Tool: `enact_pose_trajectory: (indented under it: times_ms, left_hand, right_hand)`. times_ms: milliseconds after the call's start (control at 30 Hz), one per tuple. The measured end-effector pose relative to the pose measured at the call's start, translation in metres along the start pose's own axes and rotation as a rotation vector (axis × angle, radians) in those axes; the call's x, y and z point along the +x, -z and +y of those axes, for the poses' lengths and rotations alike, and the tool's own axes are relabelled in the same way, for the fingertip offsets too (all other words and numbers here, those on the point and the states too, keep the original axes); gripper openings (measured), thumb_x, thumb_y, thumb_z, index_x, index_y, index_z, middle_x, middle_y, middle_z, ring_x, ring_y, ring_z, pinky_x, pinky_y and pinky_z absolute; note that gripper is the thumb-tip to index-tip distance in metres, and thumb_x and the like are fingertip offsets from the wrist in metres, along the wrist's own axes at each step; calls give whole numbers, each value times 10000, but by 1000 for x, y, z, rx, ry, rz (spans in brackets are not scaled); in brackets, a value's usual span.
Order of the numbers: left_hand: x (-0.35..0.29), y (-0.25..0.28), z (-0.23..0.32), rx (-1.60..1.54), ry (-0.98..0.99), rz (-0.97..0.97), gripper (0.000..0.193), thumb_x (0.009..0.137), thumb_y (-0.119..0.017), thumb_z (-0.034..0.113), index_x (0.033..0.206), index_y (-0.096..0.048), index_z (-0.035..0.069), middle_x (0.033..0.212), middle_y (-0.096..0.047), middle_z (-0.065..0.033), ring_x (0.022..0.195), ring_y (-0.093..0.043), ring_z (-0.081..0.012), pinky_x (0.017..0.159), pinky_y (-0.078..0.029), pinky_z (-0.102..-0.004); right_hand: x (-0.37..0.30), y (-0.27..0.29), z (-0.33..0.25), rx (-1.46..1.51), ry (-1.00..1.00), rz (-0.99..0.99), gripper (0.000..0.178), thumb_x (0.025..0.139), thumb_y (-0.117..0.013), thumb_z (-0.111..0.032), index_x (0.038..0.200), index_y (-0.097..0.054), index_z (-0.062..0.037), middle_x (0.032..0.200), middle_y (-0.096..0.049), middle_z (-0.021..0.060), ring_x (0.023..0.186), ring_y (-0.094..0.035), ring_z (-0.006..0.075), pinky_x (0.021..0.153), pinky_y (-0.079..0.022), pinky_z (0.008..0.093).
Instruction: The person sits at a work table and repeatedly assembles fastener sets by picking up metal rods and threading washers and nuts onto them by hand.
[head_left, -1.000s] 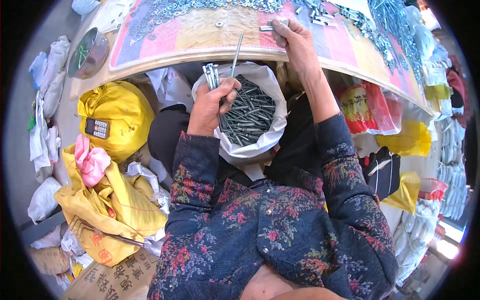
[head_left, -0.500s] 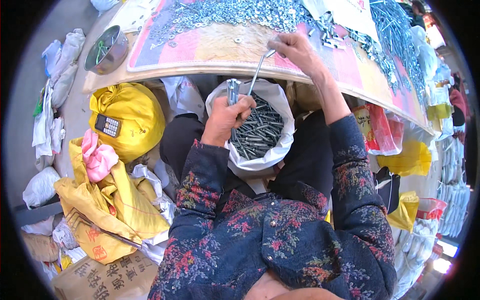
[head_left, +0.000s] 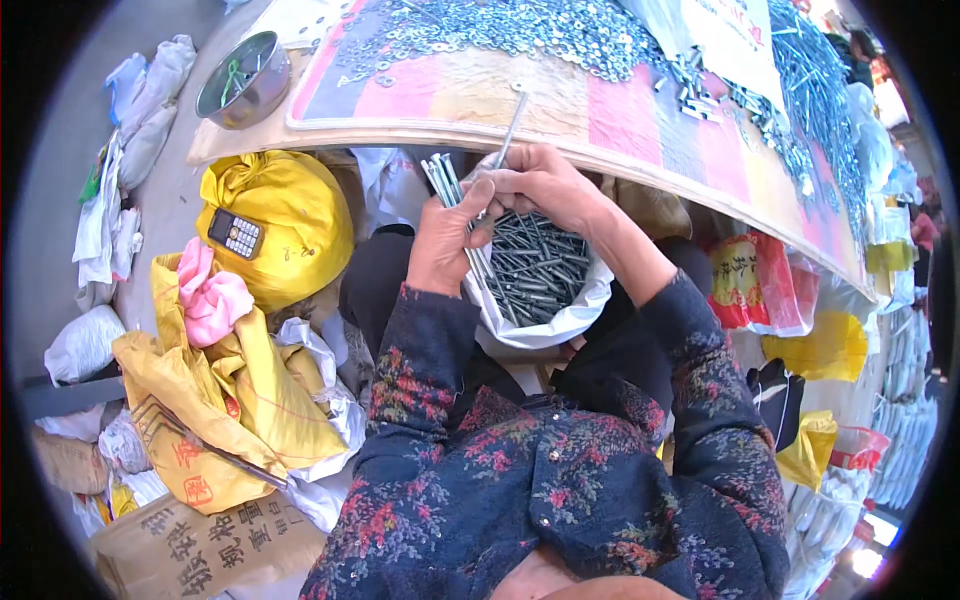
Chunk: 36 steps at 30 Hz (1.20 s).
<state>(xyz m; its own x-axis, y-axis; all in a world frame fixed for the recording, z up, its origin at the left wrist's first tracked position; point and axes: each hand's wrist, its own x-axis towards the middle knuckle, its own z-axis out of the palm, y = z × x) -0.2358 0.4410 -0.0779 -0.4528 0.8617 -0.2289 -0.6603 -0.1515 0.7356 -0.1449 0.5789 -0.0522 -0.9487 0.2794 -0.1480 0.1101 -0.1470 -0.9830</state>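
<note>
My left hand (head_left: 445, 235) is closed round a bundle of long silvery bolts (head_left: 440, 178), their ends sticking up above the fist. The right hand (head_left: 548, 188) has come up against it, fingers bent and pinched at the lower part of a single bolt (head_left: 512, 125). That bolt slants up and away, with a small washer-like piece (head_left: 519, 89) at its far end. Where the two hands' fingertips meet, they hide the bolt's lower end. Below them, a white sack (head_left: 548, 335) between my knees is filled with many dark metal bolts (head_left: 540, 265).
Beyond the sack, a table (head_left: 555, 110) with a striped cover bears heaps of washers (head_left: 500, 35), short metal sleeves (head_left: 698, 100) and long rods (head_left: 815, 100). A metal bowl (head_left: 242, 85) stands at its left corner. A phone (head_left: 236, 233) lies on a yellow bag (head_left: 300, 225).
My right hand has come down from the table edge to meet the left hand, moving from the bolt's far end to its lower part. The view has shifted slightly.
</note>
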Motion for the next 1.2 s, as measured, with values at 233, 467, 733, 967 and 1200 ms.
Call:
enact_pose_trajectory:
  times_ms: [233,467,733,967,1200]
  left_hand:
    - [-1,15,16,-292,93,-183,363,875,-681,241,1116,-582,-12,747,-592,-48,515,-478,-39,380,-326,-138]
    - [-1,17,28,-112,-39,67,311,892,-662,241,1083,-602,4,735,-606,-42,521,-480,-37,376,-298,-128]
    - [7,19,29,-105,-50,221,280,861,-700,240,1025,-633,22,709,-596,-17,538,-475,-28,394,-286,-141]
    - [7,18,21,-91,-2,151,274,860,-701,229,1012,-635,10,710,-606,-40,483,-450,-39,378,-284,-145]
    - [10,12,11,-111,-2,127,262,864,-695,202,1015,-636,-2,701,-600,-36,510,-476,-40,372,-289,-147]
  right_hand:
    - [63,44,-26,-1289,503,633,243,847,-618,-332,901,-686,-105,916,-652,145,944,-613,328,788,-481,446]
    - [130,43,-31,-1311,516,687,195,848,-585,-255,952,-664,-110,1055,-620,109,1014,-576,332,839,-469,441]
    - [174,1,-4,-1672,430,549,230,838,-584,-255,962,-673,-83,1131,-630,78,1016,-591,295,860,-471,433]
    - [83,43,-8,-1184,603,682,205,860,-599,-200,1012,-674,-84,1090,-632,109,1000,-603,318,848,-479,400]
    - [68,55,-11,-936,524,685,198,853,-614,-213,986,-679,-81,800,-666,152,779,-647,338,700,-501,410]
